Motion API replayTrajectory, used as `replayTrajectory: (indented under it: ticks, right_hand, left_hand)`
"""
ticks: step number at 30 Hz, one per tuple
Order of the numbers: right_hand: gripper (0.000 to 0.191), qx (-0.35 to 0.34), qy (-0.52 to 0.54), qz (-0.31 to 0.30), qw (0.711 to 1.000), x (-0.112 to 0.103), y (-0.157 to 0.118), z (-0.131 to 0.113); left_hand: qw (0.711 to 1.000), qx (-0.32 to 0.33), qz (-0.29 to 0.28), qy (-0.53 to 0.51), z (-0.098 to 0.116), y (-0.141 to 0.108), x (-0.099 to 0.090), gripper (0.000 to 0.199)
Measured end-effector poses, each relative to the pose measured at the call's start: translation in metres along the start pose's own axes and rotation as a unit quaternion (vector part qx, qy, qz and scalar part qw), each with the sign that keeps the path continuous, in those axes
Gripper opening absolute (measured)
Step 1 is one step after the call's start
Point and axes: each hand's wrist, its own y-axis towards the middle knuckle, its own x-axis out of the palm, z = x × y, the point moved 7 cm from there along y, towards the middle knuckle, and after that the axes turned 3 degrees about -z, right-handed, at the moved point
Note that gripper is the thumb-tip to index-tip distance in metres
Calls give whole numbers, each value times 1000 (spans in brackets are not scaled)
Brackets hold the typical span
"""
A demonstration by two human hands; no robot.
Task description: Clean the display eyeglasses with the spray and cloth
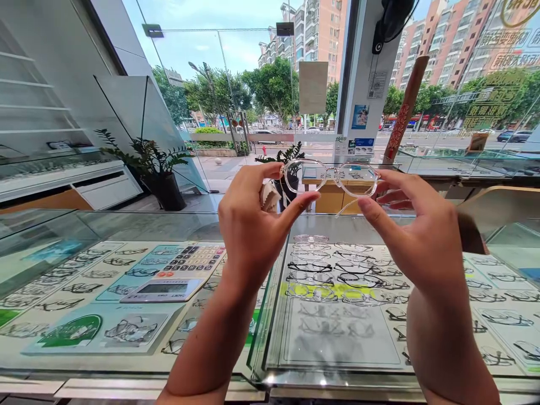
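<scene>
A pair of clear-framed eyeglasses (332, 171) is held up in front of me, above the glass counter. My left hand (257, 211) pinches its left side between thumb and forefinger, and a crumpled whitish cloth (270, 197) shows tucked in that palm. At the other end, the thumb and fingers of my right hand (415, 219) grip the right rim and hinge area. One temple hangs down and back below the right lens. Under the hands, rows of eyeglasses (310, 265) lie inside the display case.
On the left counter lie a calculator (177, 275) and a pale box or board (105, 329) with a green oval. The glass display case (261, 337) has a metal front edge. Beyond are a potted plant (162, 185), a window, and another counter (464, 163). A chair back (502, 197) stands right.
</scene>
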Motion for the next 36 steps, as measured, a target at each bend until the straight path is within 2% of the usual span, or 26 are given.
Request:
replayTrajectory:
  ticks: [4,12,18,22,27,31,36]
  right_hand:
    - [51,19,24,-12,999,0,0,4]
    - [43,15,72,32,997,-3,-2,7]
    - [28,-6,106,98,990,-6,1,8]
    - [22,12,149,121,981,-3,4,15]
    - [13,15,237,133,962,-1,10,26]
    - [8,22,309,112,944,6,17,34]
    - [5,46,406,90,908,17,21,42]
  left_hand:
    - [1000,16,2,16,4,-1,2,48]
    - [996,73,52,-24,-10,-2,11,60]
    - [995,51,61,-68,-22,-3,20,63]
    - [994,27,65,-84,-24,-7,23,65]
    - [993,30,68,-96,-22,-9,26,64]
    - [993,43,70,-87,-19,-9,27,65]
    - [994,41,66,-73,-18,-9,26,64]
